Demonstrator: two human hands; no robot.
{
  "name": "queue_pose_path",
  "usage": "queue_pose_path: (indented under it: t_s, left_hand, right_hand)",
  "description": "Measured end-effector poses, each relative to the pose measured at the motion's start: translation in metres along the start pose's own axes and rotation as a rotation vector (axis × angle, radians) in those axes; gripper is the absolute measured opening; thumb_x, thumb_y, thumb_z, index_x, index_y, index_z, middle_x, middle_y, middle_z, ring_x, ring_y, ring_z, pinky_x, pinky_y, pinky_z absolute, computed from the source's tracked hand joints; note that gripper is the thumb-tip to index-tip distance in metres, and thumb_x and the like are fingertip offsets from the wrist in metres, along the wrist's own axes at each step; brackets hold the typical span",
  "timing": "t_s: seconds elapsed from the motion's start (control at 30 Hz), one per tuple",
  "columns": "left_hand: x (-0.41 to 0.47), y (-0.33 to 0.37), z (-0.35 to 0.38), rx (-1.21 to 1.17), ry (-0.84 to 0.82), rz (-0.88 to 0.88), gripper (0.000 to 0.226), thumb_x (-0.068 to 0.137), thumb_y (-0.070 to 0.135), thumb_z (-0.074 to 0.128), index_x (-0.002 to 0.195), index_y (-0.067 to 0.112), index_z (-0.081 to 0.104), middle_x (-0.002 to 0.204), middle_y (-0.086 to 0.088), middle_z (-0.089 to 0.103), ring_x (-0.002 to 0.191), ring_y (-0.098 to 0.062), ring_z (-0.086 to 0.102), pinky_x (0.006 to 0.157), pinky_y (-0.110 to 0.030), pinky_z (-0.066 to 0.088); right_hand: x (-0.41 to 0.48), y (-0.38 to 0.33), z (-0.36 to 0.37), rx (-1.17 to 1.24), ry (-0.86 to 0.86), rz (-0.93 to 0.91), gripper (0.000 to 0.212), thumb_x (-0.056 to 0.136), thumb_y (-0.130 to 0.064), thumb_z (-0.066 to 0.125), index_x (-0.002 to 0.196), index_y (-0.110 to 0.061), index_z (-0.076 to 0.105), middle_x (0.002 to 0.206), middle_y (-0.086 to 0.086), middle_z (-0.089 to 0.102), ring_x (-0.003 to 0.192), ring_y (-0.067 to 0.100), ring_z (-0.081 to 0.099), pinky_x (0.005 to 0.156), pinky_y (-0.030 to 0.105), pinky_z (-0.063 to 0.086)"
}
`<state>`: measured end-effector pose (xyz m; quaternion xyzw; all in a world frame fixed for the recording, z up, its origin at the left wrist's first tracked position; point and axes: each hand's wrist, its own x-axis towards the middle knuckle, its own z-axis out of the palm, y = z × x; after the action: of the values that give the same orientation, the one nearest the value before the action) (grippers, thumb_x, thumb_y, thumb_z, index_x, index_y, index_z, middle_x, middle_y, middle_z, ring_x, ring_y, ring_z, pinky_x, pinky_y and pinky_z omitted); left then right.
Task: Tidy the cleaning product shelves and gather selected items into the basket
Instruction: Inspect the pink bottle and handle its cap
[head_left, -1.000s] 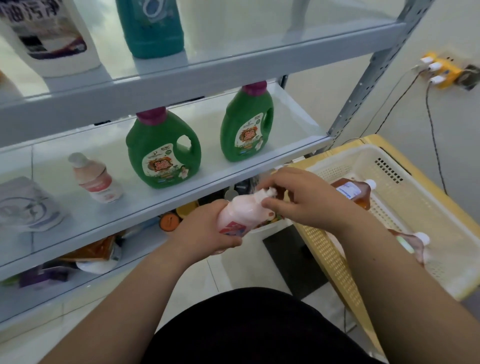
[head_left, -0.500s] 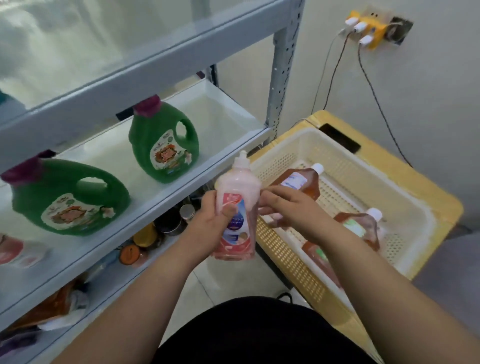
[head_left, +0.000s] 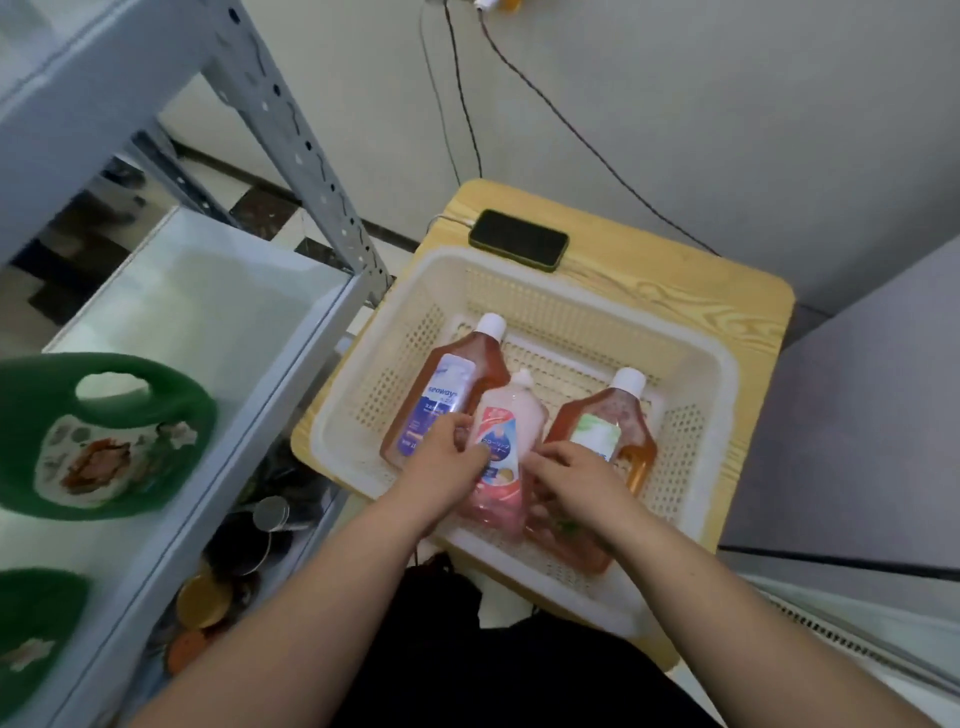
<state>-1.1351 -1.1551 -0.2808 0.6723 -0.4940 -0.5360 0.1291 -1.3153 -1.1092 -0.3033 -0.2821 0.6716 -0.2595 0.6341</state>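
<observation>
**Fingers (head_left: 460, 427) clasp pink bottle (head_left: 511, 431) inside basket (head_left: 727, 374)**

Left hand (head_left: 441, 462) and right hand (head_left: 576, 470) grip it from both sides, probably to lay it flat between the blue-labelled amber bottle (head_left: 483, 364) at ten o'clock and the green-labelled amber bottle (head_left: 618, 410) at two.

Your basket (head_left: 727, 374) sits on the tabletop (head_left: 675, 280) right of the shelf (head_left: 208, 312), a phone (head_left: 518, 247) behind it, and in it the small bottle (head_left: 511, 415) is between the left bottle (head_left: 467, 374) and right bottle (head_left: 618, 415).
</observation>
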Motion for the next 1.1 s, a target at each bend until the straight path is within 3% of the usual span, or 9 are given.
queue_pose_path:
  t_s: [0.13,0.27,0.4,0.53,0.63,0.7,0.8,0.97,1.1]
  left_hand:
    - [0.038,-0.001,0.009,0.228,-0.16,0.021,0.039,0.091,0.024,0.068,0.126,0.031,0.054,0.117,0.006,0.072,0.097,-0.011,0.071,0.086,-0.029,0.055]
    - [0.058,0.003,0.011,0.491,-0.217,0.103,0.047,0.093,0.029,0.066,0.137,0.022,0.051,0.121,-0.002,0.069,0.111,-0.026,0.066,0.092,-0.033,0.049]
    - [0.067,0.007,0.006,0.645,-0.274,0.303,0.045,0.096,0.03,0.065,0.134,0.011,0.052,0.127,-0.01,0.059,0.12,-0.028,0.058,0.097,-0.038,0.047]
    - [0.078,0.005,-0.008,0.847,-0.304,0.562,0.054,0.097,0.038,0.064,0.135,0.003,0.048,0.129,-0.015,0.046,0.122,-0.028,0.048,0.102,-0.031,0.036]
    - [0.089,-0.003,-0.01,1.078,-0.303,0.781,0.076,0.1,0.052,0.047,0.155,0.003,0.029,0.151,-0.018,0.037,0.14,-0.034,0.035,0.118,-0.039,0.023]
    - [0.097,-0.011,-0.01,1.218,-0.349,0.819,0.085,0.099,0.064,0.021,0.162,0.016,-0.011,0.171,-0.009,-0.002,0.157,-0.029,0.001,0.126,-0.049,0.0]
    - [0.108,-0.026,-0.008,1.277,-0.395,0.853,0.078,0.088,0.067,-0.009,0.145,0.025,-0.042,0.156,0.003,-0.045,0.149,-0.022,-0.034,0.121,-0.053,-0.02]
    - [0.118,-0.038,-0.003,1.38,-0.379,0.807,0.078,0.089,0.064,-0.013,0.143,0.017,-0.044,0.151,-0.005,-0.049,0.138,-0.026,-0.047,0.109,-0.056,-0.035]
    - [0.12,-0.036,-0.004,1.48,-0.352,0.791,0.08,0.093,0.062,-0.008,0.149,0.012,-0.036,0.162,-0.008,-0.036,0.146,-0.031,-0.039,0.113,-0.061,-0.028]
  right_hand:
    - [0.02,0.009,0.0,-0.201,0.147,0.008,0.016,0.098,-0.037,0.065,0.102,-0.023,0.07,0.088,-0.001,0.074,0.079,0.022,0.074,0.076,0.04,0.062]
    - [0.032,0.005,0.009,-0.473,0.27,-0.018,0.024,0.098,-0.047,0.061,0.099,-0.023,0.064,0.078,-0.012,0.061,0.071,0.009,0.058,0.056,0.025,0.035]
    - [0.038,0.009,0.017,-0.498,0.378,0.002,0.025,0.096,-0.049,0.064,0.099,-0.024,0.062,0.077,-0.013,0.06,0.073,0.011,0.058,0.057,0.025,0.037]
    - [0.038,0.011,0.028,-0.531,0.478,-0.02,0.027,0.092,-0.047,0.07,0.105,-0.025,0.061,0.088,-0.009,0.064,0.085,0.018,0.063,0.07,0.033,0.047]
    - [0.034,0.021,0.037,-0.78,0.545,-0.157,0.054,0.094,-0.043,0.067,0.14,-0.019,0.057,0.128,0.009,0.062,0.122,0.031,0.057,0.098,0.044,0.05]
    - [0.027,0.034,0.044,-1.01,0.59,-0.231,0.061,0.098,-0.048,0.056,0.153,-0.023,0.048,0.153,0.012,0.051,0.143,0.036,0.045,0.116,0.059,0.038]
    - [0.024,0.049,0.047,-1.138,0.536,-0.184,0.064,0.104,-0.059,0.027,0.163,-0.036,0.022,0.169,0.005,0.027,0.158,0.031,0.017,0.124,0.06,0.003]
    - [0.036,0.057,0.041,-1.204,0.403,-0.058,0.066,0.094,-0.075,-0.012,0.153,-0.051,-0.027,0.168,-0.006,-0.025,0.148,0.021,-0.039,0.112,0.059,-0.033]
    - [0.041,0.053,0.042,-1.2,0.37,-0.055,0.067,0.088,-0.079,-0.018,0.147,-0.053,-0.036,0.16,-0.008,-0.038,0.141,0.02,-0.05,0.098,0.056,-0.045]
